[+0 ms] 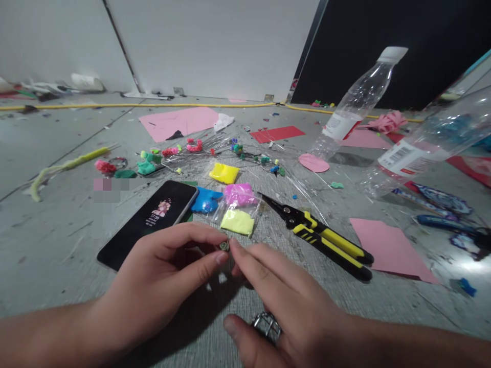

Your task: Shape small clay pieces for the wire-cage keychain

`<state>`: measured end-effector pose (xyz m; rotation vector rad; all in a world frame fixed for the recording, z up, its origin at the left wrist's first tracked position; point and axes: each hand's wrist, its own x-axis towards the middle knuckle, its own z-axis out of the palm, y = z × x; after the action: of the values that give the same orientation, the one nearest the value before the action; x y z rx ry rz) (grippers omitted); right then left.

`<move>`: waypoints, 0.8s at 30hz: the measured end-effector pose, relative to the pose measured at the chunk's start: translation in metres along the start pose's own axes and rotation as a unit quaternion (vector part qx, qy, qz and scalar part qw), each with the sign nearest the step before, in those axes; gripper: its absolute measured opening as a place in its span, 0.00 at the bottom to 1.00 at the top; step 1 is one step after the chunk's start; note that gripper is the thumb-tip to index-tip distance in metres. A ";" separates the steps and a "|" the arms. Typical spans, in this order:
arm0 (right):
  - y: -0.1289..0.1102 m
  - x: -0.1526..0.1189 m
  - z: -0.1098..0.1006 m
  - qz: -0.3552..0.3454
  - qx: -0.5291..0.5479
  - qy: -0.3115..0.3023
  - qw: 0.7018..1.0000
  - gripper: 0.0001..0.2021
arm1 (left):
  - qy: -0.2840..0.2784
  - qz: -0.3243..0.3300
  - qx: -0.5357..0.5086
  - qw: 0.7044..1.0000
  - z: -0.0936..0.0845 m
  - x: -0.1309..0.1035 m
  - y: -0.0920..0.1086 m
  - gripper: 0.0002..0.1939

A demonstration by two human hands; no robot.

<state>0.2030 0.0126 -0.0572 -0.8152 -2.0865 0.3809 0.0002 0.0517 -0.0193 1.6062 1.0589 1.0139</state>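
My left hand [164, 276] pinches a small greenish coiled piece [224, 246] between thumb and forefinger. The fingertips of my right hand [284, 286] press on that same piece from the right, and a silvery wire frame [267, 326] sits between its thumb and palm. Just beyond the fingers lie bags of clay: pale yellow [238, 222], pink [240, 194], blue [206, 200] and bright yellow [224, 173]. A black phone [153, 220] rests by my left hand. Pliers with black and yellow handles [330, 245] lie beyond my right hand.
Two clear plastic bottles [355, 102] [425, 143] stand or lean at the right. Pink paper [391, 248] is near the pliers, with a larger pink sheet [180, 122] farther back. Wires and clay bits [146, 164] litter the floor; a yellow cord [192, 105] runs along the wall.
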 end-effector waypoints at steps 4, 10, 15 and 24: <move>0.001 0.000 -0.001 -0.008 -0.013 -0.003 1.000 0.34 | 0.006 0.018 0.030 0.999 -0.002 0.001 0.000 0.11; -0.001 0.001 -0.001 -0.007 -0.009 0.002 1.000 0.31 | 0.009 0.026 0.028 0.999 -0.003 0.001 -0.002 0.12; -0.004 0.000 0.000 0.011 0.005 0.023 1.000 0.29 | -0.008 0.036 0.024 0.999 -0.003 0.000 -0.003 0.12; 0.009 0.011 -0.009 0.054 0.059 0.082 0.993 0.16 | -0.100 0.122 0.140 0.978 -0.005 -0.002 0.000 0.06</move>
<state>0.2097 0.0265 -0.0503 -0.8615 -1.8548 0.4764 -0.0056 0.0510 -0.0187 2.0619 0.9116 0.8644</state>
